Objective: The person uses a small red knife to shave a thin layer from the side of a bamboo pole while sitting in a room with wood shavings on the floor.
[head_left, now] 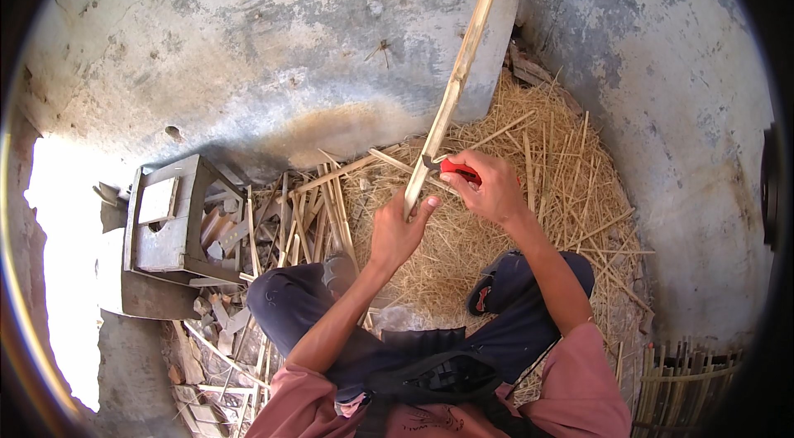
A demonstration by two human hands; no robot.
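Observation:
A long, pale split bamboo strip (463, 66) slants up and away from me, its far end leaning toward the right. My left hand (397, 231) is wrapped round its near end, thumb stretched along the right side. My right hand (490, 188) grips a knife with a red handle (460, 171). The knife's dark blade (431, 162) lies across the strip, touching it just beyond my left hand. How deep the edge sits in the bamboo I cannot tell. Most of the handle is hidden by my fingers.
Straw-like shavings and thin strips (562, 165) cover the ground ahead and to the right. An overturned wooden stool (169, 227) lies left, beside loose sticks (318, 210) and rubble. Weathered walls (273, 41) close in ahead and right. A bundle of upright sticks (691, 384) stands lower right.

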